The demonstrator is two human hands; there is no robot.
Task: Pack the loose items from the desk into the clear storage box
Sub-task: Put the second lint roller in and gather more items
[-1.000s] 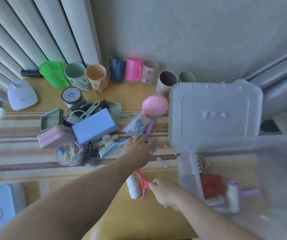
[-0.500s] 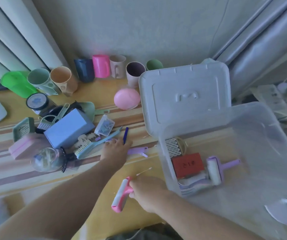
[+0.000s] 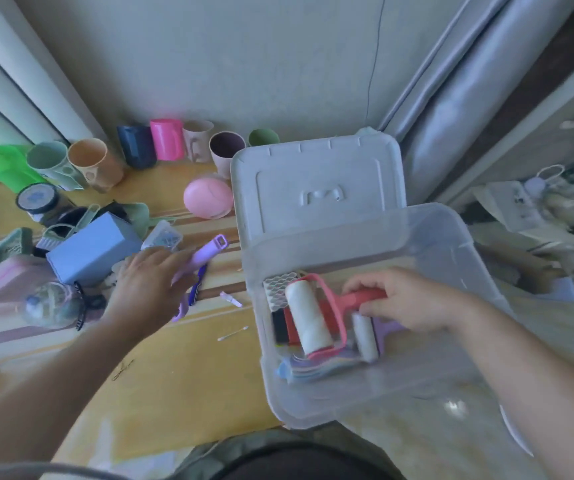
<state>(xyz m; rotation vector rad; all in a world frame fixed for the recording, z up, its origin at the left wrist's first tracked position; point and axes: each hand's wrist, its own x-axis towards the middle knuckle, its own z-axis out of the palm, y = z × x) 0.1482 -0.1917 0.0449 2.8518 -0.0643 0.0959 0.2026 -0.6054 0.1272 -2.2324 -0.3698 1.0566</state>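
- Clear storage box (image 3: 427, 244) filling the centre right of the frame, open, white lid (image 3: 316, 188) lying flat against its upper edge; yellow desk (image 3: 188, 368) with a striped cloth (image 3: 8, 327) to its left.
- Inside the box, lower centre: pink lint roller (image 3: 313, 317), handle running right, gripped by the right hand (image 3: 406, 299), fingers curled round the handle; likely about to be let go.
- Purple lint roller (image 3: 365, 336) lying just beside it, partly under that hand.
- Left of centre: left hand (image 3: 150, 285) curled on a lilac-handled tool (image 3: 206, 254), long axis slanting toward upper right, toward the box.
- Loose clutter heaped at middle left; cups (image 3: 164, 140) along the wall at upper left.
- Small: cotton swab (image 3: 233, 334) on bare desk.
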